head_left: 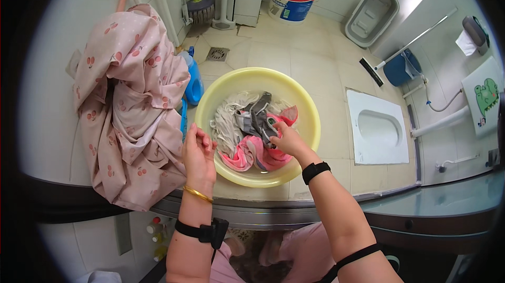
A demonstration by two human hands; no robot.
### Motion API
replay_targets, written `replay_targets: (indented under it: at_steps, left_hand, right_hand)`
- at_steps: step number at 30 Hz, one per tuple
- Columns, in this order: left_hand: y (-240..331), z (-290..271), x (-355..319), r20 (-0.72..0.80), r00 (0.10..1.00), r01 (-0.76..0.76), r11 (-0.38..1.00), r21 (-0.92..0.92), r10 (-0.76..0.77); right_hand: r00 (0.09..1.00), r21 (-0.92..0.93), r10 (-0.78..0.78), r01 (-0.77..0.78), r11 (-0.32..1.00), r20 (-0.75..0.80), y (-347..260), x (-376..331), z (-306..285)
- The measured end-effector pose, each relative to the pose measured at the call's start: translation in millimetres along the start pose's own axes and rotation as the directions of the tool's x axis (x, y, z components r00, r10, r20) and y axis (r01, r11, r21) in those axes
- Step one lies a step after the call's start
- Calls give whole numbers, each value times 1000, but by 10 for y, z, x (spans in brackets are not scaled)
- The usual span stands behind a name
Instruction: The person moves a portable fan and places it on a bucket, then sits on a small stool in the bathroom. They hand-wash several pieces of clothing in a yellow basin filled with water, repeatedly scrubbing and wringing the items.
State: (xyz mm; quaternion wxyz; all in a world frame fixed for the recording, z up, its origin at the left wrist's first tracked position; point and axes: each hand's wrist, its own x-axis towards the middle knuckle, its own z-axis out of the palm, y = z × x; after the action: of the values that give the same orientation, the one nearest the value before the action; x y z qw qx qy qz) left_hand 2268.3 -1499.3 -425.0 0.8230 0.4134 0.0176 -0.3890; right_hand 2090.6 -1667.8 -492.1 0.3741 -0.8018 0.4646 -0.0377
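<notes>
Reaching into clothes (258, 119), right hand (288, 141), grip unclear, left hand (199, 152) loosely curled, free, basin (313, 125) partly hidden

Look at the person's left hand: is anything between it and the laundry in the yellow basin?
Only the near-left rim of the yellow basin, it seems: the left hand is at that edge, and the laundry lies inside. Nothing else visible stands between them.

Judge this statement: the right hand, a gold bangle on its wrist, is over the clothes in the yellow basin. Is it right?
Not quite. The head view shows the gold bangle on the left wrist instead. The right hand is indeed over the clothes in the yellow basin.
</notes>
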Motion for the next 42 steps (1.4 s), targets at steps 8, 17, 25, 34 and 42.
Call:
replay_targets:
  at_steps: [8,17,25,34,42]
  left_hand:
    - [-153,-13,137,55,992,112,993,-38,-110]
    - [-885,-204,142,179,976,-47,677,735,-125]
    - [-818,-128,-448,467,763,-639,-411,651,-447]
    - [-1089,-358,-518,520,615,-784,-392,481,-593]
    - [-953,-214,-590,641,516,-769,23,639,-569]
  right_hand:
    - [997,-306,-39,56,950,62,67,269,336]
    - [978,95,-208,208,973,-10,-379,5,-616]
    - [946,435,-203,298,849,-252,-682,-386,-1088]
    - [860,544,-259,484,685,-439,-1528,-600,-1946]
    - [835,584,-416,550,598,-361,-1554,-581,-1619]
